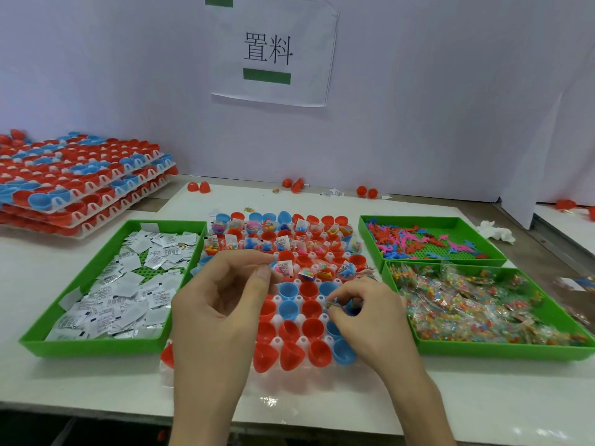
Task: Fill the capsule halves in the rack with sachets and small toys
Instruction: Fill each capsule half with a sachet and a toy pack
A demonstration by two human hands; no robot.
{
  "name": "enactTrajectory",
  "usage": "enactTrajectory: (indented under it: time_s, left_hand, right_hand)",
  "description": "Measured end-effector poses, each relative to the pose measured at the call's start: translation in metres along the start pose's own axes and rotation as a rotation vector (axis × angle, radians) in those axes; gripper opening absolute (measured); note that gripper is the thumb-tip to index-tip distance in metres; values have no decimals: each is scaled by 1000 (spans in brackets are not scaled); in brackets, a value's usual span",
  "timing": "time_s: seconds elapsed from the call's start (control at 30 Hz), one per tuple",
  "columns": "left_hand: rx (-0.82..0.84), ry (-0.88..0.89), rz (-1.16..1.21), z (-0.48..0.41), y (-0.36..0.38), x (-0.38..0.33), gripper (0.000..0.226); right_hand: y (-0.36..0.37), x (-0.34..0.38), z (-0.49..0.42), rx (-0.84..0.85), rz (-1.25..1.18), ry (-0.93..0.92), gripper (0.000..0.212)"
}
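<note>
Upper centre: paper sign (270, 53) printed 置料. Over the rack (277, 341), lower centre: right hand (367, 320) pinching a small colourful item (333, 304); left hand (222, 304) curled, hold unclear.

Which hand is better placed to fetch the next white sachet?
Left. The left hand is beside the sachet tray; the right hand pinches a small item over the rack.

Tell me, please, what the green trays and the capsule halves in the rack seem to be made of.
The green trays look like matte moulded plastic: even colour, crisp rims. The capsule halves seem smooth, glossy plastic, with highlights on their curved walls.
</note>
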State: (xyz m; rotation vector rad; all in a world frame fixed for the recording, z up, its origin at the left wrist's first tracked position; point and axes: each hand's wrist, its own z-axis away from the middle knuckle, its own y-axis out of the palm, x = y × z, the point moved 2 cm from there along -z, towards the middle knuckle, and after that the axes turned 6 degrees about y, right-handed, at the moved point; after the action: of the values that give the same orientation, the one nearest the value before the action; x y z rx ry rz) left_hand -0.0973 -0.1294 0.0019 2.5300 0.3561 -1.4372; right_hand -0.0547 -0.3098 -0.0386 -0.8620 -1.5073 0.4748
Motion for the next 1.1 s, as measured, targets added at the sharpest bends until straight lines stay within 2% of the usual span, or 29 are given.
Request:
enactTrajectory:
  time_s: [0.23,0.43,0.53,0.73,0.97,1.1]
  left_hand:
    - [-12,-16,16,1,-2,1,21]
    - [-7,-7,-4,1,-2,2,24]
    - [-6,0,2,1,-2,2,26]
    - [-3,6,-8,2,-2,2,28]
    - [-5,34,-27,1,-3,4,29]
    - [-7,40,-26,1,-3,7,31]
  right_hand:
    - [-6,2,2,23,-67,-23,22]
    - [-6,0,0,-31,-61,-54,43]
    - [-4,-1,-1,-42,-40,-56,46]
    - [-4,-3,-7,-36,-17,-41,44]
    - [-2,-1,-15,0,49,-37,28]
    - [-7,0,-15,43,-36,-9,27]
